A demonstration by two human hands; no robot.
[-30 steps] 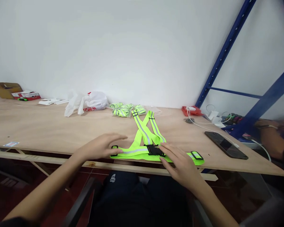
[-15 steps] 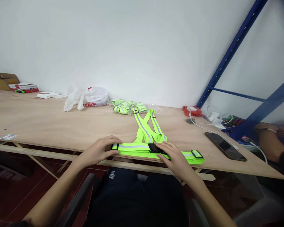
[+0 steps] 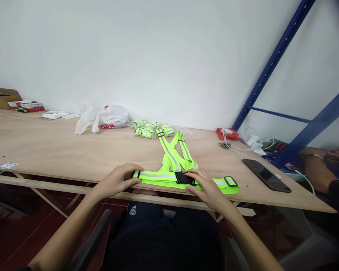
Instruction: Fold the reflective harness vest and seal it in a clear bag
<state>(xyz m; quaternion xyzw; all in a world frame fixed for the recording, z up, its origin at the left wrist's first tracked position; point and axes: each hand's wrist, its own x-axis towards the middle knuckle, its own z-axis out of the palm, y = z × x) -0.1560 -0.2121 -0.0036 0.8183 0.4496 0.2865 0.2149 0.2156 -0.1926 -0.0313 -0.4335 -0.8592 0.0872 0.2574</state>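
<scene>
A neon yellow-green reflective vest (image 3: 169,152) made of straps with grey stripes lies at the table's front edge. Its shoulder straps cross and stretch toward the wall, while the waist belt runs sideways near me. My left hand (image 3: 121,180) pinches the belt's left end beside a black slider (image 3: 136,174). At the belt's middle is a black buckle (image 3: 183,178), and the fingers of my right hand (image 3: 206,188) are closed on its right part. Right of that hand, the belt's free end with another black slider (image 3: 231,181) rests on the wood.
Several bagged reflective straps (image 3: 145,131) lie by the wall, beside a white plastic bag (image 3: 115,116). A phone (image 3: 267,175) with a cable lies on the wooden table (image 3: 59,146) at right. Beyond the blue metal frame (image 3: 274,56), a co-worker's arm (image 3: 316,171) shows.
The view has shifted slightly. More of the buckle shows beside my right fingers, and the belt's right end has drawn a little closer to that hand. My left hand keeps its grip.
</scene>
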